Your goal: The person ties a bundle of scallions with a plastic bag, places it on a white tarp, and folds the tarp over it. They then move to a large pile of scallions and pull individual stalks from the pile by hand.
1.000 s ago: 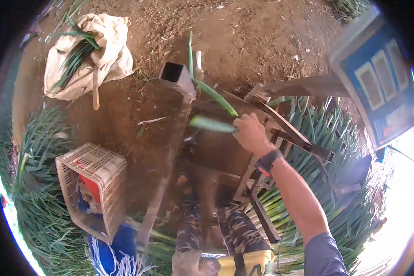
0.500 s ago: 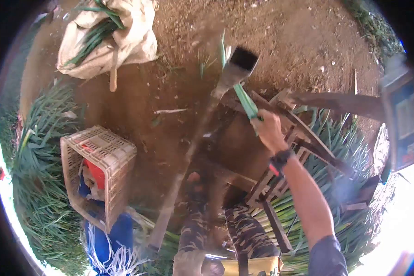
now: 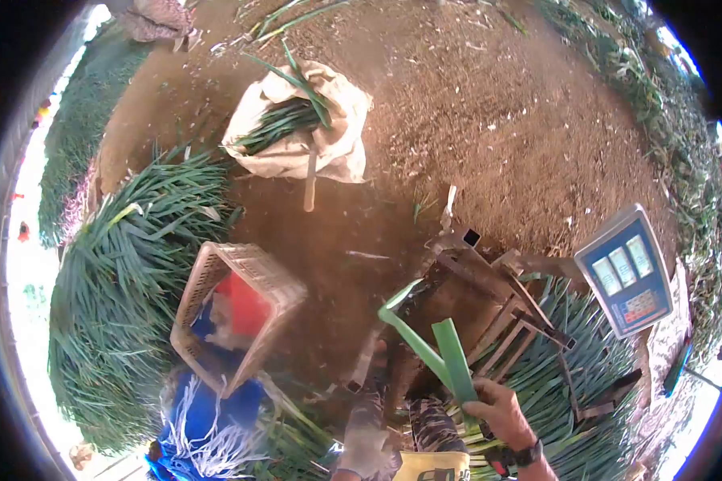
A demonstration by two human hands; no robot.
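Note:
My right hand (image 3: 501,413), with a dark watch on the wrist, is closed around green leek leaves (image 3: 455,365) low in front of my body. One leaf bends over at its tip; another has a blunt upper end. Near my knees, at the bottom edge, a pale blurred shape (image 3: 367,450) looks like my left hand in a light glove. Its fingers cannot be made out. A yellow container (image 3: 431,466) sits between my legs. Just beyond my right hand stands a frame of square metal tubes (image 3: 501,301), with more leeks (image 3: 565,353) piled behind it.
A plastic crate (image 3: 257,268) holds red and blue material. White strings (image 3: 212,429) lie over something blue (image 3: 245,401). Leeks (image 3: 136,264) are heaped at the left. Ahead is a pale sack (image 3: 341,148) with leeks and a wooden handle (image 3: 310,188). A scale display (image 3: 624,271) stands right.
My right hand has drawn the leek leaves back from the tube frame, down towards my lap. The view has shifted, bringing the sack nearer the middle and the scale display fully into sight.

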